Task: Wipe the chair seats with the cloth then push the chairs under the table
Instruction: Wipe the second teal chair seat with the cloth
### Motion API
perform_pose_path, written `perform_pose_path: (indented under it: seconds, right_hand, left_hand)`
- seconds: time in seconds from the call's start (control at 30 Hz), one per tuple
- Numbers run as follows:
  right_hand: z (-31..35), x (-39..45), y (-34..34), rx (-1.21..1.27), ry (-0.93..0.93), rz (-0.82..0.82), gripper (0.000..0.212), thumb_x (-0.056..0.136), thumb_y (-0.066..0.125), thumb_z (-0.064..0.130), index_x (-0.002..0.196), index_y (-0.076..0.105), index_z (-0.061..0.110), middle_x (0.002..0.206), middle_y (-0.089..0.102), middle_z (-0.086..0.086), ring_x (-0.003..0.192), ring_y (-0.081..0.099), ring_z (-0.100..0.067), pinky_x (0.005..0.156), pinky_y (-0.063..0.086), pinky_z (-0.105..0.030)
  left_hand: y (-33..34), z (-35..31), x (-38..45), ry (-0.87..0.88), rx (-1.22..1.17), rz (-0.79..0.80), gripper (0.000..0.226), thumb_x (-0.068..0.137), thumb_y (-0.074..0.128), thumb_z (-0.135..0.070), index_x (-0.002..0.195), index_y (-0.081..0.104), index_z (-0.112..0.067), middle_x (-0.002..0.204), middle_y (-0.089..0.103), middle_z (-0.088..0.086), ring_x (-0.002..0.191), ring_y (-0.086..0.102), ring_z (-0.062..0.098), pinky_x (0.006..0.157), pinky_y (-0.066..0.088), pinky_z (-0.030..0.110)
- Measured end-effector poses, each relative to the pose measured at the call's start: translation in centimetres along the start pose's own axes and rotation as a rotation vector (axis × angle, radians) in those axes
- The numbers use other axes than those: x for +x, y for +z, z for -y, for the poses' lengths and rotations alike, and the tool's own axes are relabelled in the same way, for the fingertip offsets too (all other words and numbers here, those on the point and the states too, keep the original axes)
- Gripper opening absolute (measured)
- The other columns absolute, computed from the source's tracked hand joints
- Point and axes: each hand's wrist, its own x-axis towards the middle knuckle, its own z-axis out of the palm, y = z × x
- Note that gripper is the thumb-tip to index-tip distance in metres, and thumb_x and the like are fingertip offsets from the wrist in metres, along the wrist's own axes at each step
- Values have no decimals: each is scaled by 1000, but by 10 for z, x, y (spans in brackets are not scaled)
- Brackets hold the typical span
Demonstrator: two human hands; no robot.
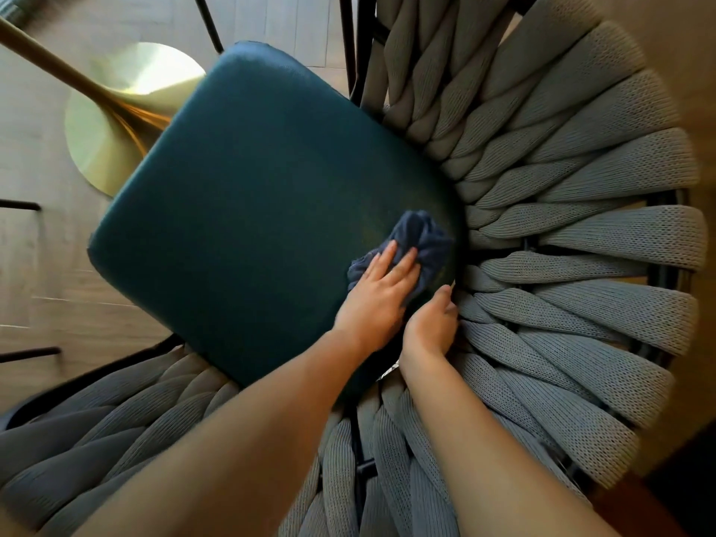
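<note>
A dark teal padded chair seat [248, 195] fills the middle of the head view. A bunched blue cloth [420, 238] lies on its right rear part, close to the backrest. My left hand [376, 296] presses down on the cloth with straight fingers laid over it. My right hand [430, 323] sits just right of it, fingers curled down over the seat's rear edge where the woven grey backrest [581, 234] meets the seat.
The grey woven rope backrest curves round the seat from upper right to lower left. A brass table base [112, 122] and its slanted leg stand on the wooden floor at upper left. Thin black chair legs [23, 205] show at the left edge.
</note>
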Motion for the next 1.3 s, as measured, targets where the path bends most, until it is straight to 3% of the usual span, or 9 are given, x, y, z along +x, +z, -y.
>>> perform_pose_path:
  seconds: [0.13, 0.37, 0.6, 0.77, 0.83, 0.97, 1.03, 1.17, 1.3]
  right_hand:
    - [2, -2, -1, -30, 2, 10, 52, 101, 34, 43, 127, 58, 5, 131, 58, -19, 119, 55, -36, 103, 41, -41]
    - [1, -7, -1, -28, 15, 34, 49, 100, 35, 46, 127, 56, 11, 132, 55, -11, 117, 55, -31, 101, 42, -41]
    - [1, -9, -2, -60, -35, 40, 49, 101, 34, 43, 128, 54, 8, 130, 58, -13, 117, 55, -30, 93, 39, -33]
    - [-2, -7, -1, -67, -45, 42, 48, 100, 35, 44, 128, 54, 10, 131, 58, -12, 117, 56, -29, 98, 43, -38]
    - [-3, -7, -1, -67, -50, 38, 48, 100, 35, 43, 129, 54, 10, 131, 58, -11, 117, 56, -29, 99, 43, -38]
    - [-3, -7, -2, -58, -49, 48, 47, 101, 35, 42, 129, 53, 10, 131, 57, -12, 117, 55, -29, 97, 42, -37]
    - [-4, -8, -2, -59, -52, 53, 47, 100, 36, 43, 129, 53, 10, 131, 57, -12, 116, 56, -29, 96, 43, -38]
    - [-6, -6, 0, -68, -54, 38, 47, 100, 36, 45, 130, 52, 12, 131, 57, -11, 116, 56, -29, 96, 44, -39]
    - [-6, -4, 0, -68, -41, 29, 48, 100, 35, 45, 132, 52, 13, 133, 56, -10, 117, 56, -29, 98, 43, -39]
  left_hand:
    - [-25, 52, -43, 215, 169, 140, 53, 85, 37, -23, 133, 57, -10, 146, 47, 5, 142, 29, 32, 115, 24, 46]
    - [-68, 121, -112, 46, 203, 118, 50, 84, 38, -23, 126, 63, -11, 142, 51, 3, 140, 34, 26, 114, 33, 39]
    - [-70, 123, -165, -798, 11, -233, 45, 96, 45, -13, 141, 46, -13, 154, 34, 2, 147, 18, 23, 116, 25, 43]
    - [-45, 83, -109, -1132, -256, -412, 56, 95, 40, -11, 149, 29, -11, 161, 15, 3, 148, 3, 27, 120, 7, 38]
    - [-32, 60, -93, -1018, -266, -384, 60, 94, 42, -10, 151, 23, -13, 162, 10, 1, 148, -4, 28, 120, 4, 39]
    - [-27, 58, -123, -414, -121, -101, 52, 99, 41, -19, 149, 30, -18, 160, 14, -6, 148, -7, 16, 120, 9, 40]
    - [-32, 70, -141, -443, -69, -111, 49, 99, 42, -19, 147, 34, -17, 159, 19, -5, 148, -2, 14, 119, 13, 40]
    - [-35, 52, -107, -820, -270, -301, 56, 99, 39, -14, 152, 23, -20, 161, 9, -10, 148, -9, 14, 116, 4, 32]
    - [-16, 16, -87, -526, -258, -135, 61, 89, 43, -5, 149, 31, -11, 161, 17, 1, 148, -6, 29, 120, 14, 48]
